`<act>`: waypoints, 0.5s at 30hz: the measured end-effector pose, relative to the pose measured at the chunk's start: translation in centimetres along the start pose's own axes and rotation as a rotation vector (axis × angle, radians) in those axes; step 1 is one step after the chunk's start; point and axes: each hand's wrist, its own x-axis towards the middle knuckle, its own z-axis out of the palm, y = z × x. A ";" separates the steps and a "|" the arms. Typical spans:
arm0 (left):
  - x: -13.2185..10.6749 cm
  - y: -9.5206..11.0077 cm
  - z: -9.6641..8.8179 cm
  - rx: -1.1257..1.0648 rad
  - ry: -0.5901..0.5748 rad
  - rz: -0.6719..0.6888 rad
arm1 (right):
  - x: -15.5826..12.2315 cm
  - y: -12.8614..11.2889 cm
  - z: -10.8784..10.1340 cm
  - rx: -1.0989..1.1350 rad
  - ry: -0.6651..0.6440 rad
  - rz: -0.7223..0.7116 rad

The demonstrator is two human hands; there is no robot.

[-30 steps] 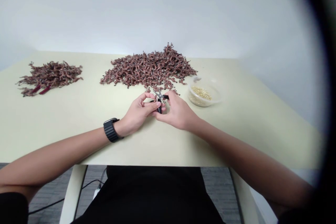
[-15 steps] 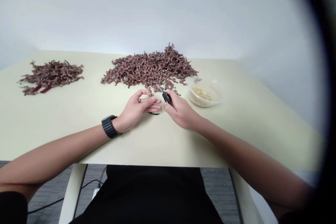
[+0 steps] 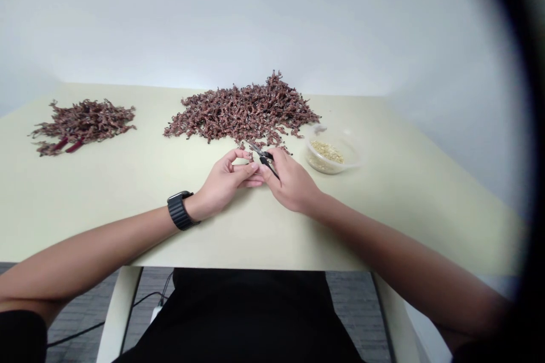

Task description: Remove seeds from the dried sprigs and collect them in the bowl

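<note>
My right hand (image 3: 292,178) holds small black-handled scissors (image 3: 264,157), with the steel blades pointing up and left. My left hand (image 3: 223,178) sits just left of the blades, its thumb and forefinger curled toward each other. Its fingertips nearly meet the scissors, and whether they pinch something small cannot be told. A black strap watch (image 3: 179,210) circles my left wrist. Just beyond my hands lies a wide heap of dried reddish-brown sprigs (image 3: 242,113), with a few stray bits near the blades.
A smaller heap of the same sprigs (image 3: 83,126) lies at the far left of the pale cream table (image 3: 128,181). To the right stands a clear plastic bowl (image 3: 331,153) holding pale yellow grains. A black cable (image 3: 76,333) runs across the grey floor below the table.
My hands have come closer together. The scissors have moved left and down toward my left fingertips, and their blades now lie flatter than before.
</note>
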 end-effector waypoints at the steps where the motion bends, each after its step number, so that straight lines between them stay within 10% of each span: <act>1: 0.1 0.0 -0.1 0.001 0.000 0.001 | 0.1 0.0 -0.1 -0.004 0.023 -0.006; 15: 1.3 0.7 -2.0 0.220 0.023 0.171 | 0.7 0.6 -1.7 -0.059 -0.026 -0.172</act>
